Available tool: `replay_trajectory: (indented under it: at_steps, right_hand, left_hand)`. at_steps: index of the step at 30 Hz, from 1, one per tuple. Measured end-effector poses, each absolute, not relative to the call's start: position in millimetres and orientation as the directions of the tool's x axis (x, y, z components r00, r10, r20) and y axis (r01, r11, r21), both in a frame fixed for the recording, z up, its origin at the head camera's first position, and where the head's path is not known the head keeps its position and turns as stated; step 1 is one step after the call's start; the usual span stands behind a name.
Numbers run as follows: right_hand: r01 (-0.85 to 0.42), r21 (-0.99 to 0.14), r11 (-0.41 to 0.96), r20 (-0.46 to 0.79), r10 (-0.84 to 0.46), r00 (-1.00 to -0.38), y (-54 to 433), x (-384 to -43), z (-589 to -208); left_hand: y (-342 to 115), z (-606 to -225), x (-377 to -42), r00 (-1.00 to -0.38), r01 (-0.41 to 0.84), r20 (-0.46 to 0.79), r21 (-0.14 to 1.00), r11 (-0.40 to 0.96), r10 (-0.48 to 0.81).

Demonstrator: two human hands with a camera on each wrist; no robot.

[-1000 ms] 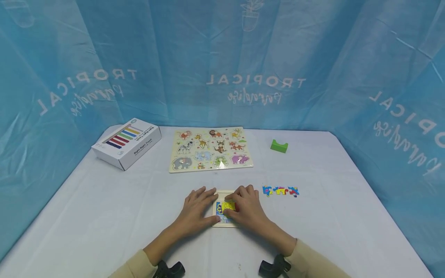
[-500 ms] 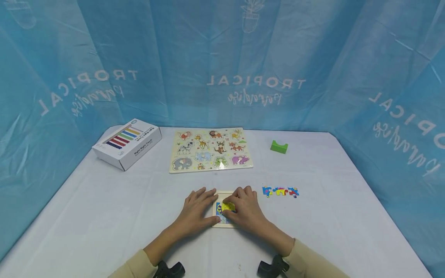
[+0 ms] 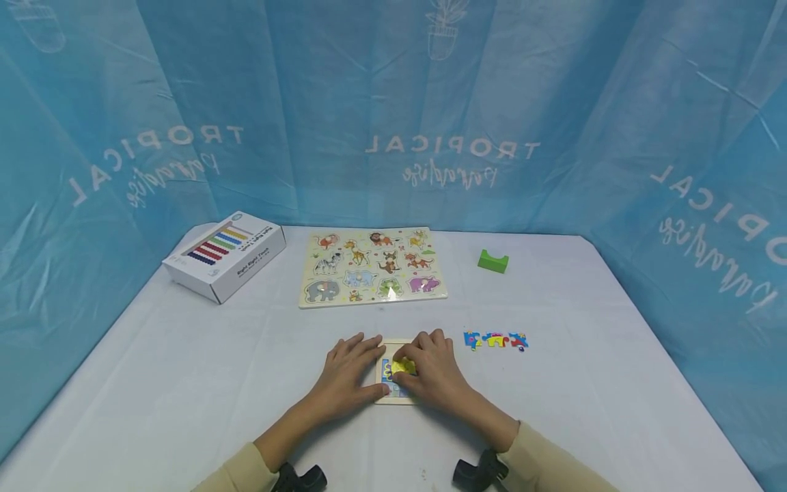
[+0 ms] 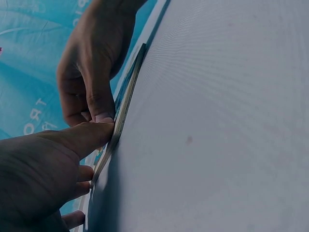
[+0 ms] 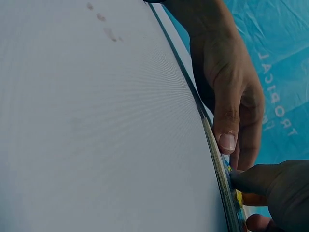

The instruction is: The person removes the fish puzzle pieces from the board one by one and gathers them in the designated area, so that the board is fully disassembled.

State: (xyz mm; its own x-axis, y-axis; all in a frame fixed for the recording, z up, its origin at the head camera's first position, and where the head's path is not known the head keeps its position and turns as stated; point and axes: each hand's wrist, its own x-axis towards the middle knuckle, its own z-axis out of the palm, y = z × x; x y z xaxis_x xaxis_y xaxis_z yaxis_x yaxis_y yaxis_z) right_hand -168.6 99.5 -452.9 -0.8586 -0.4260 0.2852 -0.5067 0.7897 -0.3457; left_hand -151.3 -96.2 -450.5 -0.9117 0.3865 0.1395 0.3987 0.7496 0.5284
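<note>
A small wooden puzzle tray (image 3: 386,349) lies near the table's front, with blue and pale puzzle pieces (image 3: 387,370) in its left and lower part. My left hand (image 3: 349,374) rests along the tray's left edge, fingers spread and thumb on the lower left rim. Over the tray, my right hand (image 3: 438,369) pinches a yellow puzzle piece (image 3: 404,367) between thumb and curled fingers, and covers the tray's right side. In the left wrist view the right thumb (image 4: 100,104) comes down close beside the left thumb. Several loose puzzle pieces (image 3: 495,339) lie in a row to the right.
Behind the tray lies a large animal puzzle board (image 3: 373,267). A white box (image 3: 225,254) stands at the back left and a green arched block (image 3: 493,261) at the back right. A blue curtain (image 3: 332,109) hangs around the white-covered table (image 3: 584,383).
My right hand has shifted slightly left over the tray with its fingers on the yellow puzzle piece. The left hand keeps its place.
</note>
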Motion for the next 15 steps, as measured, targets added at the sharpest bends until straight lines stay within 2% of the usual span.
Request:
replay_trajectory:
  at_steps: [15]
  right_hand:
    - [-0.511,-0.355,0.783,0.299,-0.423,-0.856,97.8,-167.3,-452.8]
  left_hand:
    - [-97.9,-451.8,-151.8,-0.902,0.422,0.162,0.526,0.739,0.400]
